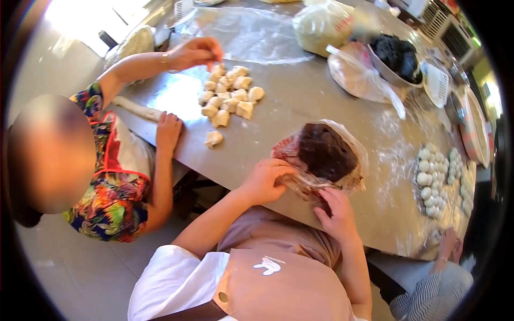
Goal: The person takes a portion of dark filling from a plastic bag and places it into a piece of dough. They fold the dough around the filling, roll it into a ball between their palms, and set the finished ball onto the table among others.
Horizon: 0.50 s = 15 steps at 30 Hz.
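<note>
A clear plastic bag point(350, 155) of dark red-brown paste point(324, 152) lies at the near edge of the metal table point(300, 101). My left hand point(266, 180) grips the bag's crumpled left side. At the front edge of the bag, my right hand point(334, 214) pinches the plastic. Both hands are closed on the bag, and the paste itself is untouched.
A co-worker in floral clothes at the left has one hand point(195, 52) over a pile of cut dough pieces point(230, 93) and the other point(168, 131) by a dough log point(136, 108). One loose dough piece point(213, 138) lies nearer. Dough balls point(428, 179) lie on the right. A bowl of dark filling point(399, 56) stands far right. Another person's hands point(450, 246) rest at the lower right.
</note>
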Tool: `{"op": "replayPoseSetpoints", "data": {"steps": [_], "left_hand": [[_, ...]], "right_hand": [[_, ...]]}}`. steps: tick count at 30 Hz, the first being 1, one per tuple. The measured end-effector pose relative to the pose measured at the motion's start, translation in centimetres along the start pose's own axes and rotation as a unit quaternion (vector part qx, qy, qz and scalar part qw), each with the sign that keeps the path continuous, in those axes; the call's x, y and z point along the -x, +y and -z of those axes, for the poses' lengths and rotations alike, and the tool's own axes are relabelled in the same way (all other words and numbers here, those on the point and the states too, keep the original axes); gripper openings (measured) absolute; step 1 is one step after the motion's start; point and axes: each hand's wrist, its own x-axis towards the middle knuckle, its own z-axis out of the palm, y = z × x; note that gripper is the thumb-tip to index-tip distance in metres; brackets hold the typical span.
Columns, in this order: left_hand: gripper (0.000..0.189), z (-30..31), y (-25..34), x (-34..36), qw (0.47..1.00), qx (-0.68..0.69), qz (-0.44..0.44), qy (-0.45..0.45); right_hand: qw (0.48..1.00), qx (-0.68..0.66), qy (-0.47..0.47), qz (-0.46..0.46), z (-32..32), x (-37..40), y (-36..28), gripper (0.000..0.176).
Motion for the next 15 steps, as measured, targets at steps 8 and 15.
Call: {"op": "replayPoseSetpoints", "data": {"steps": [8, 15], "left_hand": [[0.064, 8.9, -2.9, -5.4, 0.9, 0.149, 0.27, 0.308], [0.03, 6.4, -7.7, -8.2, 0.93, -0.019, 0.25, 0.268]], "right_hand": [[0.984, -0.052, 0.125, -0.118, 3.4, -0.1, -0.7, 0.018], [0.978, -0.053, 0.151, -0.134, 4.9, -2.3, -2.6, 0.015]]}}
